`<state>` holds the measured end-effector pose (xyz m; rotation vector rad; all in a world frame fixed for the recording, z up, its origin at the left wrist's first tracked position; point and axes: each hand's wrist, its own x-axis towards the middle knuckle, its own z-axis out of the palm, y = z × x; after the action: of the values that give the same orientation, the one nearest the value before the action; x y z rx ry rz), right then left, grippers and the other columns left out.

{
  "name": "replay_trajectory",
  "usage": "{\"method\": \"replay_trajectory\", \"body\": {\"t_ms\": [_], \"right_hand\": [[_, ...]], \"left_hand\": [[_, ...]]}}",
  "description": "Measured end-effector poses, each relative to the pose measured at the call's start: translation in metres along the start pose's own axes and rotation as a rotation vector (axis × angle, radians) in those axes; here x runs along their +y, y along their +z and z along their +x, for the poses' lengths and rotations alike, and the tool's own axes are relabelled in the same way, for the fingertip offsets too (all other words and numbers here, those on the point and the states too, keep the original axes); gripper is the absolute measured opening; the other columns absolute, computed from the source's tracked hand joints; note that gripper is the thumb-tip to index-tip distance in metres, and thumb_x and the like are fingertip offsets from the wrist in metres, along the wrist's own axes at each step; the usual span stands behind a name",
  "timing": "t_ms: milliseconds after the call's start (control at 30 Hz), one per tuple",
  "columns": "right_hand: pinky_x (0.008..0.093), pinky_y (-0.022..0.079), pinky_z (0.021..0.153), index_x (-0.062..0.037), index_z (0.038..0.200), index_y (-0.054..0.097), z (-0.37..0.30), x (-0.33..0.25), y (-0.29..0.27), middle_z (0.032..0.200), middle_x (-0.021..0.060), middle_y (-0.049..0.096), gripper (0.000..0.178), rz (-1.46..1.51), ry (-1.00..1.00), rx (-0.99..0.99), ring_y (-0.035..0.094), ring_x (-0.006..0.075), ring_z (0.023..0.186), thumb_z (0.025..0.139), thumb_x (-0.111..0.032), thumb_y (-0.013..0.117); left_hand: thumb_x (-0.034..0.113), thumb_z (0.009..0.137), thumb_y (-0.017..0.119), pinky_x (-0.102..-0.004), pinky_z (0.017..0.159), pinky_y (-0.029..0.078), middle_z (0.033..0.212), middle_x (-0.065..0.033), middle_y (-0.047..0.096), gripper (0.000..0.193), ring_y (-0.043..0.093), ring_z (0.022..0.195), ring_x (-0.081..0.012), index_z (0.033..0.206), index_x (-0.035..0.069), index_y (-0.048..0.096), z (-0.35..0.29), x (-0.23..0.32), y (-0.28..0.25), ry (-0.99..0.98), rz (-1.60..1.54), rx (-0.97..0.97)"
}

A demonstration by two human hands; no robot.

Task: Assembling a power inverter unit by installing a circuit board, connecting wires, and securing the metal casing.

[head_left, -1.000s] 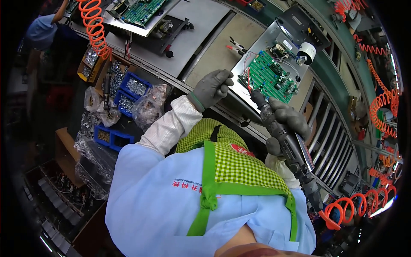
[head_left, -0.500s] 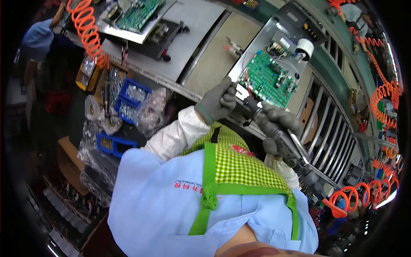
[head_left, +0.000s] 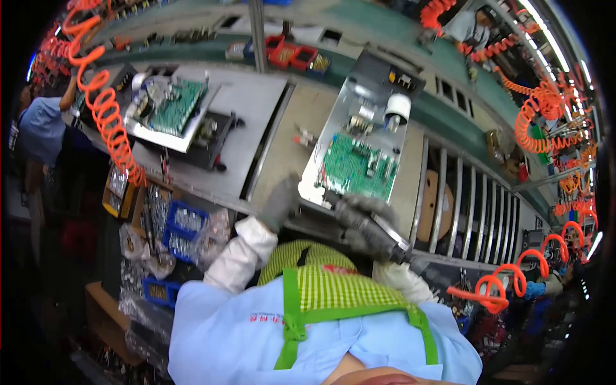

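A metal chassis (head_left: 313,178) lies on the workbench in front of me, with a green circuit board (head_left: 350,168) and a white cylinder (head_left: 398,106) in it. My gloved right hand (head_left: 369,215) is wrapped round a dark power screwdriver (head_left: 393,247). The tool's front end points left, at the near edge of the chassis; its tip is hard to make out. Just left of the chassis's near corner is my gloved left hand (head_left: 280,202). Motion smears its fingers, so I cannot see whether they hold anything.
On the left of the bench sits a second unit with a green board (head_left: 175,110). Blue bins (head_left: 184,218) of screws stand below the bench edge. Orange coiled hoses (head_left: 106,96) hang at left and right. Metal rollers (head_left: 457,202) run to the right. Another person (head_left: 43,122) is far left.
The whole view has shifted and turned, showing more of the line beyond the bench. My left hand has drawn away from the screwdriver's front end. The right hand still grips the tool.
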<state>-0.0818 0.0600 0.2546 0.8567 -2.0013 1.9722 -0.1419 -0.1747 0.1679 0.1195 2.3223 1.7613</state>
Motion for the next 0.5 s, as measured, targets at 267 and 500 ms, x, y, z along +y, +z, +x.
{"method": "replay_trajectory", "body": {"t_ms": [267, 500], "right_hand": [[0.0404, 0.047, 0.098, -0.0037, 0.122, 0.051, 0.008, 0.004, 0.0, 0.118, 0.0149, 0.059, 0.055, 0.14, 0.271, 0.16, 0.057, 0.0273, 0.114, 0.075, -0.013, 0.077], [0.0423, 0.047, 0.097, -0.0034, 0.121, 0.05, -0.001, 0.015, 0.0, 0.115, 0.0154, 0.059, 0.054, 0.055, 0.291, 0.173, 0.058, 0.0287, 0.111, 0.074, -0.015, 0.076]], "left_hand": [[0.053, 0.097, 0.041, -0.0246, 0.048, 0.03, 0.057, 0.0042, 0.037, 0.051, 0.034, 0.05, -0.0074, 0.09, 0.005, 0.057, 0.012, -0.049, -0.015, -0.422, -0.263, -0.196], [0.049, 0.097, 0.048, -0.0228, 0.044, 0.024, 0.059, 0.007, 0.035, 0.041, 0.029, 0.05, -0.005, 0.091, 0.009, 0.056, 0.013, -0.048, -0.009, -0.335, -0.346, -0.328]]}}
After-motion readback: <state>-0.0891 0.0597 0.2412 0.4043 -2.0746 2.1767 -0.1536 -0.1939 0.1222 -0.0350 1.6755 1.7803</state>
